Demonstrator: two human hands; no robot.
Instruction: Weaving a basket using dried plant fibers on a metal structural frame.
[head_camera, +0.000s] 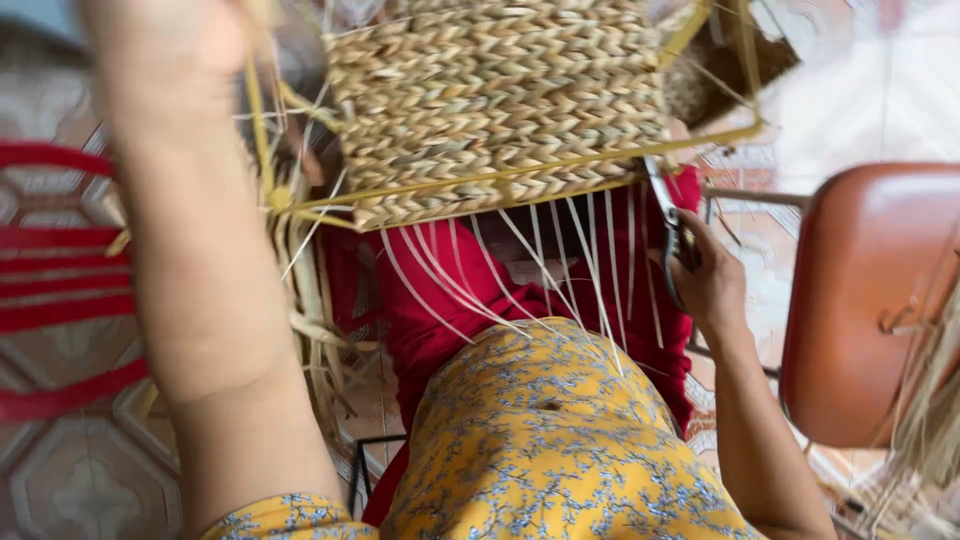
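A woven straw basket (495, 100) with a yellow frame hangs in front of me at the top centre, and loose pale strands (560, 270) trail from its lower edge over my lap. My right hand (712, 285) grips a pair of dark-handled scissors (672, 225) whose blade points up at the basket's lower right corner. My left arm is raised at the left. My left hand (170, 45) is blurred at the top edge beside the basket's yellow side strands (258, 120), with its fingers hidden. A red cloth (430, 320) covers my lap below my yellow flowered shirt (540, 440).
An orange-brown chair seat (870, 300) stands close at the right, with a bundle of dry straw (935, 410) beside it. Red cords (60, 300) stretch across the left side. Patterned floor tiles (80, 480) lie underneath.
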